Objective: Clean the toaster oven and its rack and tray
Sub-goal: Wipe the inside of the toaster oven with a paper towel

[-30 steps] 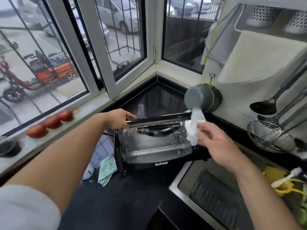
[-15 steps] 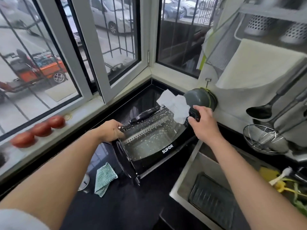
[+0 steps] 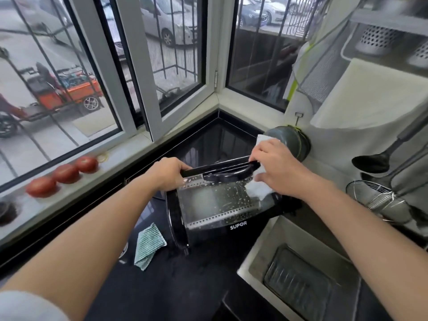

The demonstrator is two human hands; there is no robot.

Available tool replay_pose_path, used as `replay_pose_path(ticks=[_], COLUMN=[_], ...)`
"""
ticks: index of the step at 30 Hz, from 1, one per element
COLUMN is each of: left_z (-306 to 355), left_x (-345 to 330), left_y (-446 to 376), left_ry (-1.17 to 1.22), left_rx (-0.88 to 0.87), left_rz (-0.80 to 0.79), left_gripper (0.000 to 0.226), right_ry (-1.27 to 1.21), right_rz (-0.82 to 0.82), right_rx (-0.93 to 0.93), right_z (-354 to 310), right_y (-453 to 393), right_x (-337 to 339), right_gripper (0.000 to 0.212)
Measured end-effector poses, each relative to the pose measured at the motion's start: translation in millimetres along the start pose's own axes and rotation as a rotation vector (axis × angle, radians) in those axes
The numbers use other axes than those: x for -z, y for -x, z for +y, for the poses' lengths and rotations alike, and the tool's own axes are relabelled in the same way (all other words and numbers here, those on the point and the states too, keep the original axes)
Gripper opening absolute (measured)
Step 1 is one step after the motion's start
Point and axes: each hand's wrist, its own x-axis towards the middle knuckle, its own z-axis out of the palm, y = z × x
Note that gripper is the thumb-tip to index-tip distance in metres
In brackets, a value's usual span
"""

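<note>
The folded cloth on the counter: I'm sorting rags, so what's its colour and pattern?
The folded cloth is teal green with thin white stripes, shown in the head view.

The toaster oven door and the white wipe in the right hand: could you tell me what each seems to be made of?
Door: apparently clear glass, see-through and glossy with droplets on it, in a black frame with a shiny black handle, plastic or coated metal. Wipe: probably paper towel or thin cloth, white, matte and crumpled under the right hand.

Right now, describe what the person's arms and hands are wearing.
Both forearms are bare. The left hand and right hand wear no gloves; no rings or watch show. A pale grey sleeve shows at the left upper arm; no sleeve shows on the right.
</note>
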Motion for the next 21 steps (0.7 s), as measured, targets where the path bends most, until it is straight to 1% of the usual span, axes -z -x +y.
replay_pose_path(ticks=[3,5,9,12,15,17,18,19,20,21], left_z=[-3.1,-6.5,-13.0,-13.1,-10.9,-6.2,-2.4,2.5,7.0,7.2], left_x=[-2.6,-5.0,-10.1,-12.0,-14.9,-14.4,-13.7,-13.5,-14.7,-18.5], left_y=[-1.3,-2.6,-7.6,-12.0,-11.4,-0.8,8.5,20.1,34.7,51.8], left_ry=[0.059,0.079,0.107,0.038,-0.097,-0.272,-0.352,-0.399,-0.364,-0.29], left_rx=[0.032,0.059,0.125,0.143,0.106,0.01,-0.098,-0.234,-0.378,-0.495], left_rz=[0.017,0.037,0.104,0.122,0.144,0.271,0.381,0.505,0.593,0.585], left_gripper=[0.031,0.028,0.023,0.035,0.058,0.069,0.067,0.059,0.053,0.055], right_ry=[-0.038,-0.053,-0.065,-0.029,0.018,0.043,0.053,0.058,0.056,0.05], right_rz=[0.168,0.231,0.325,0.412,0.463,0.471,0.474,0.475,0.481,0.491], right_rx=[0.057,0.059,-0.008,-0.023,-0.034,-0.008,0.005,0.013,0.017,0.016], right_z=[-6.4,-17.1,-35.9,-45.4,-45.8,-44.1,-43.8,-43.8,-43.8,-44.0], right_y=[35.7,61.1,116.3,153.9,165.4,165.2,164.6,164.7,165.0,165.4], right_x=[11.1,15.8,6.1,-18.6,-31.2,-30.1,-28.7,-27.9,-27.6,-28.3], right_gripper=[0.04,0.033,0.021,0.019,0.021,0.019,0.021,0.025,0.032,0.04])
